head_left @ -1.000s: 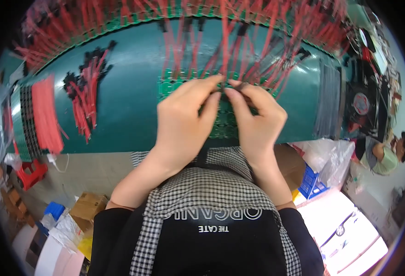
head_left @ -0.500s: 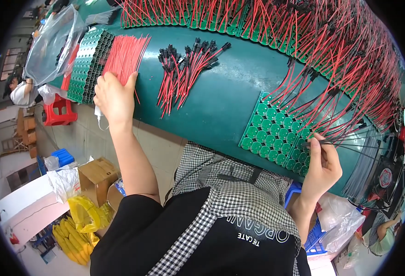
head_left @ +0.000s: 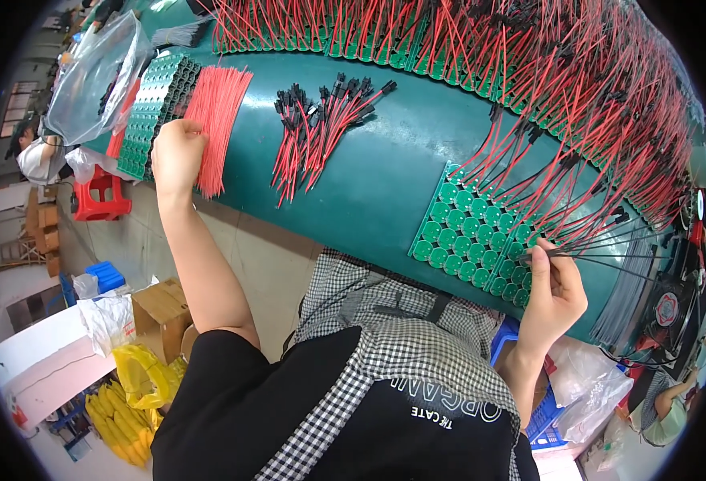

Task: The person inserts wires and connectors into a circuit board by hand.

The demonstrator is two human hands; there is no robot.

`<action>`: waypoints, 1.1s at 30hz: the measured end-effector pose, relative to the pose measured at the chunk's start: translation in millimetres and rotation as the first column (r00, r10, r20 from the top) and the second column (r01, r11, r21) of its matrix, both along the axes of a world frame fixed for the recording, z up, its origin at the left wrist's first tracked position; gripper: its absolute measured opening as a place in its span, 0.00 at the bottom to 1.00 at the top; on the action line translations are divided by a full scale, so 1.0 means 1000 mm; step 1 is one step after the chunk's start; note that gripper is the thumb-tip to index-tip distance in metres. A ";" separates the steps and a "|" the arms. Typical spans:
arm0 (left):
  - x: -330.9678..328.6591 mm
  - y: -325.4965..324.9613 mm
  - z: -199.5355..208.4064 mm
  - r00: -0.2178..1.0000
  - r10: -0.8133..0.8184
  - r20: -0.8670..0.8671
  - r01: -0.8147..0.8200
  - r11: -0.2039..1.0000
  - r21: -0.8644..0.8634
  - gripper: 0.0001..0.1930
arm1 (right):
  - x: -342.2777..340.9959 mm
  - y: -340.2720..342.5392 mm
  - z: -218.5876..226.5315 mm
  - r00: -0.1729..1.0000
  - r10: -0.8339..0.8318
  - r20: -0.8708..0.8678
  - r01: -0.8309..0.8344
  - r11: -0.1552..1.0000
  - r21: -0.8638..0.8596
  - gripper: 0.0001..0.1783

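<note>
My left hand point(head_left: 179, 156) is closed at the left edge of a bundle of red wires point(head_left: 218, 128), beside a stack of green circuit-board panels point(head_left: 148, 120). Whatever its fingers hold, if anything, is hidden. At the right, my right hand point(head_left: 559, 280) pinches thin black wires point(head_left: 601, 255) over the edge of a green panel of round circuit boards point(head_left: 463, 228). Red and black wires with black connectors rise from part of this panel. Between my hands lies a loose pile of red-and-black connector leads point(head_left: 321, 132).
Rows of wired green panels point(head_left: 369, 46) line the table's far side, densely tangled at right. Grey wires point(head_left: 629, 293) lie at the right end, near a black device point(head_left: 669, 309). A clear plastic bag point(head_left: 96, 80) and red stool point(head_left: 100, 196) are at left. Other people appear at both sides.
My left hand has moved left from atop the red wires to their left edge, its fingers now curled in. My right hand keeps its pinch near the panel, almost unmoved.
</note>
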State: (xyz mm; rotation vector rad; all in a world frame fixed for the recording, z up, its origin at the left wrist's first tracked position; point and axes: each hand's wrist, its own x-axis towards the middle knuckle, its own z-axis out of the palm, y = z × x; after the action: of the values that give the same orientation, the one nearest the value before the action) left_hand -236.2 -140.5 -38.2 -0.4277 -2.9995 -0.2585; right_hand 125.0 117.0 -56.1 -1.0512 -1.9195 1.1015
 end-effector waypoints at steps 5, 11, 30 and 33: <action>-0.021 -0.022 0.000 0.961 -0.092 0.262 0.002 0.947 0.322 0.11 | 0.001 0.000 0.003 1.000 -0.014 -0.020 0.013 1.000 -0.027 0.02; -0.010 -0.011 0.013 0.933 -0.023 0.359 -0.154 0.877 0.455 0.13 | 0.002 0.001 0.001 1.000 -0.003 -0.019 0.002 1.000 -0.030 0.02; 0.041 0.014 -0.045 0.992 -0.068 -0.111 0.129 0.397 0.909 0.08 | 0.000 0.000 0.000 1.000 0.002 -0.018 -0.001 0.999 0.037 0.03; 0.038 0.011 -0.042 0.993 -0.037 -0.111 0.117 0.391 0.913 0.08 | 0.001 -0.001 0.001 1.000 0.004 -0.015 -0.003 0.999 0.041 0.03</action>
State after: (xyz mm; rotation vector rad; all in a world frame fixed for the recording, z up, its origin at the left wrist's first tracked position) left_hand -197.7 -129.6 -80.2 -0.3959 -2.1990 -1.7506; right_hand 125.7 115.7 -55.5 -1.0147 -1.9242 1.0652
